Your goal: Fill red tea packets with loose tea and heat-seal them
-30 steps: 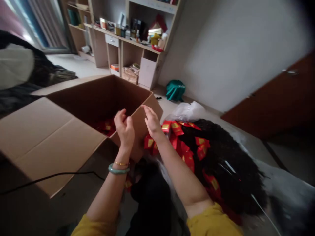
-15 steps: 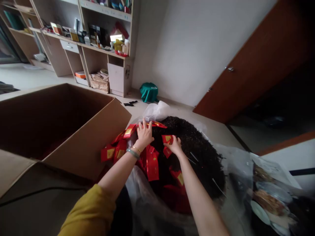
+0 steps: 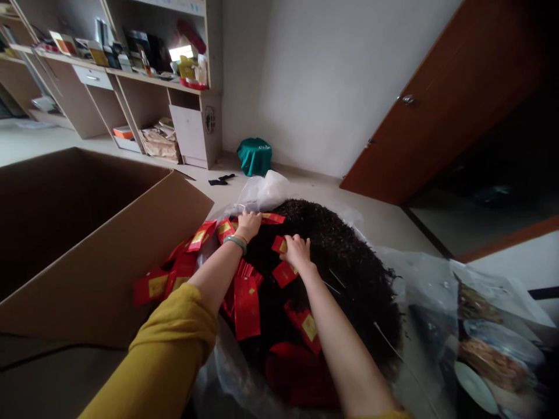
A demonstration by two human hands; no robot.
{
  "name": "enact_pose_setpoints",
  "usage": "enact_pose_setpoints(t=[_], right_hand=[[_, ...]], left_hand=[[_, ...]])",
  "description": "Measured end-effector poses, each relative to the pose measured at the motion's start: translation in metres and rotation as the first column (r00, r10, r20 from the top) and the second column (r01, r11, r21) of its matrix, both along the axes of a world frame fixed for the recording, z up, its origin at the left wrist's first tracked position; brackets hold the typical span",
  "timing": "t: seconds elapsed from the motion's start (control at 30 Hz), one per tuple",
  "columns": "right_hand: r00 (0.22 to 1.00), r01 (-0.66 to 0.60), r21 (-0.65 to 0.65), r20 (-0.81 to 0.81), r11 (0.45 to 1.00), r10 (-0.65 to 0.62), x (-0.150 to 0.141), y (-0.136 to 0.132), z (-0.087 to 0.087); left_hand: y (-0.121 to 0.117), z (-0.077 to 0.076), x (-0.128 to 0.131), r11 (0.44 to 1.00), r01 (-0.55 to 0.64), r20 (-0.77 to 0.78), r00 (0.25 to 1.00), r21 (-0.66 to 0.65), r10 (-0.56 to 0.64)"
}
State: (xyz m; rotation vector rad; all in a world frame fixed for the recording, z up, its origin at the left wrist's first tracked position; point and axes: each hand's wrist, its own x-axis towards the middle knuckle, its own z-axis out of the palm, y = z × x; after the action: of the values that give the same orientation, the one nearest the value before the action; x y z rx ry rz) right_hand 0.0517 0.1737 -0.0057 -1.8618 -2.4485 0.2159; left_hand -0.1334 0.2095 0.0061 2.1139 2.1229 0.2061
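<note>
My left hand (image 3: 250, 224) is closed, its fingers curled down on a red packet (image 3: 273, 219) at the far side of a heap of dark dried leaves (image 3: 336, 233); its fingertips are partly hidden. My right hand (image 3: 297, 251) pinches a small red and gold packet (image 3: 279, 244) over the heap. Just below it lies another red packet (image 3: 285, 273). Several more red packets lie on the leaves and along the left rim, among them an upright stack (image 3: 247, 305). A clear plastic bag (image 3: 227, 372) surrounds the heap.
An open cardboard box (image 3: 109, 256) stands at the left, close to the packets. Behind are a shelf unit (image 3: 190, 134), a green cloth-covered object (image 3: 254, 156) and a brown door (image 3: 419, 110). Bagged food-like items (image 3: 493, 361) lie at the lower right.
My left hand has gone from spread fingers to curled ones on the far packets. My right hand stays at its packet, which has tilted. The view has shifted to the right.
</note>
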Motion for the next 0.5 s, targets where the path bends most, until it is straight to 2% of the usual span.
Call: enact_pose_setpoints(t=[0.1, 0.17, 0.23, 0.33, 0.4, 0.5], right_hand=[[0.974, 0.057, 0.059, -0.225, 0.997, -0.042, 0.017, -0.005, 0.005], [0.94, 0.052, 0.04, -0.338, 0.998, -0.035, 0.028, -0.008, 0.009], [0.932, -0.047, -0.077, -0.361, 0.996, 0.016, 0.037, -0.014, 0.013], [0.938, -0.158, -0.308, -0.343, 0.938, 0.046, 0.045, -0.026, 0.019], [0.932, -0.142, -0.354, -0.362, 0.924, 0.005, 0.05, -0.035, 0.025], [0.902, -0.123, -0.345, -0.43, 0.93, -0.04, 0.061, -0.051, 0.033]], left_hand=[[0.0, -0.004, -0.004, 1.0, 0.021, -0.004, 1.0, -0.009, -0.021], [0.002, -0.004, -0.004, 1.0, 0.022, -0.002, 1.0, -0.004, -0.022], [0.004, -0.001, -0.004, 1.0, 0.025, 0.005, 1.0, 0.005, -0.025], [0.005, 0.006, -0.006, 0.999, 0.04, 0.015, 0.999, 0.03, -0.041], [0.003, 0.014, -0.008, 0.997, 0.037, 0.015, 0.999, 0.064, -0.038], [-0.01, 0.027, -0.006, 0.989, 0.004, 0.012, 1.0, 0.147, -0.006]])
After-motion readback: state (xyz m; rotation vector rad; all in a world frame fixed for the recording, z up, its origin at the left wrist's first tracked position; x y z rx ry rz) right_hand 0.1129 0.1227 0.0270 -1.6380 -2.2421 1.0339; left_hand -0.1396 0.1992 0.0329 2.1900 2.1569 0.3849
